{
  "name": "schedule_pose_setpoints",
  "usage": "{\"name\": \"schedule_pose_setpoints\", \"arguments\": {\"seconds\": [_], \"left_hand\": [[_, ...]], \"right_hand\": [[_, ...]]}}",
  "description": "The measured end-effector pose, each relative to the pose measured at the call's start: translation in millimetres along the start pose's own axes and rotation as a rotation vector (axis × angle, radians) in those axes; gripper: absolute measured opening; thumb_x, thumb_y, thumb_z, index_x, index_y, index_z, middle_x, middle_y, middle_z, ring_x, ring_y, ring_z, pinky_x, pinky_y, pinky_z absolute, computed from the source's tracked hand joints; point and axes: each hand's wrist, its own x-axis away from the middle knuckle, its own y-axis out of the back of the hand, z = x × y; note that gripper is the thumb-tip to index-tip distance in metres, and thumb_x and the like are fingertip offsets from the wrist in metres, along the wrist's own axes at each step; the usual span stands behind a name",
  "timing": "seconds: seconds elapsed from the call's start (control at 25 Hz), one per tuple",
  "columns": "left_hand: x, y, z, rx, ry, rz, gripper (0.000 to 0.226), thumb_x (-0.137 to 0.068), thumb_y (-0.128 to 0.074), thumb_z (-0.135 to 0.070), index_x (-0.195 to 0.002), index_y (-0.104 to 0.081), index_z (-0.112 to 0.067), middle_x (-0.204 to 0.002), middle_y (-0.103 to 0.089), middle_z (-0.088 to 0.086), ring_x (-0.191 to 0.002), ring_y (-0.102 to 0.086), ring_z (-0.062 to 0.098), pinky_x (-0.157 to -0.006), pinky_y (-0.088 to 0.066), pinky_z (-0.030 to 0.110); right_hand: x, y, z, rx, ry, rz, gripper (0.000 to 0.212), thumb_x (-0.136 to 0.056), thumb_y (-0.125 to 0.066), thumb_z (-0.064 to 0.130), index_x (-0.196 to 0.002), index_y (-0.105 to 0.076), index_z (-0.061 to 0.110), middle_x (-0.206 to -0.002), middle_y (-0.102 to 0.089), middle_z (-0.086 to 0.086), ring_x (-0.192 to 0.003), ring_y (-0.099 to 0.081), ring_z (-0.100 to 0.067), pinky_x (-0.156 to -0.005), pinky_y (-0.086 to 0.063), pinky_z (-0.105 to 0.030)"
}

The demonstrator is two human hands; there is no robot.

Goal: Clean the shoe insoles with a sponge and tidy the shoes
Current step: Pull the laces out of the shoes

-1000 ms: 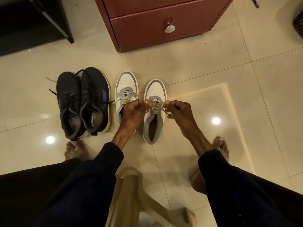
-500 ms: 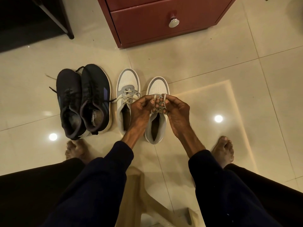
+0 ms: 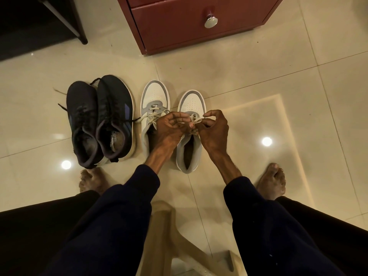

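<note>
Centrally, laces (image 3: 194,118) pinched, left hand (image 3: 170,127), right hand (image 3: 215,129)

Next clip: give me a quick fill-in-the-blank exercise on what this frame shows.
The left hand and right hand both pinch the ___ of a white sneaker. The dark sneakers stand to the ___ of both white ones. On the tiled floor stand ___ shoes in all.
Missing words: laces; left; four.
</note>
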Motion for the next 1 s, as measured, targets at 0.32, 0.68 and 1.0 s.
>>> {"name": "schedule_pose_setpoints", "arguments": {"seconds": [0.32, 0.68, 1.0], "left_hand": [[2, -2, -8, -0.140, -0.017, 0.063, 0.022, -0.087, -0.077, -0.002, -0.109, -0.076, 0.002, -0.100, -0.077, 0.017, -0.079, -0.075, 0.018, -0.068, -0.058, 0.026], [0, -15, 3, -0.190, 0.032, -0.215, 0.012, -0.080, -0.087, -0.012, -0.088, -0.080, -0.007, -0.079, -0.078, 0.009, -0.072, -0.076, 0.026, -0.072, -0.065, 0.045], [6, -4, -1, -0.352, -0.101, -0.075, 0.015, -0.083, -0.083, -0.015, -0.094, -0.079, -0.006, -0.086, -0.078, 0.006, -0.080, -0.075, 0.018, -0.075, -0.063, 0.033]], "right_hand": [[2, 5, 2, 0.085, 0.128, 0.182, 0.041, -0.089, -0.078, 0.012, -0.117, -0.049, 0.005, -0.088, -0.072, 0.006, -0.072, -0.067, 0.011, -0.065, -0.049, -0.005], [5, 0, -5, 0.195, 0.260, 0.056, 0.011, -0.092, -0.071, 0.001, -0.099, -0.078, 0.006, -0.087, -0.072, 0.007, -0.077, -0.063, 0.016, -0.072, -0.043, 0.001], [-6, 6, -5, 0.280, 0.161, 0.165, 0.012, -0.090, -0.077, 0.015, -0.096, -0.080, 0.006, -0.086, -0.076, -0.004, -0.067, -0.063, 0.000, -0.065, -0.045, -0.003]]}}
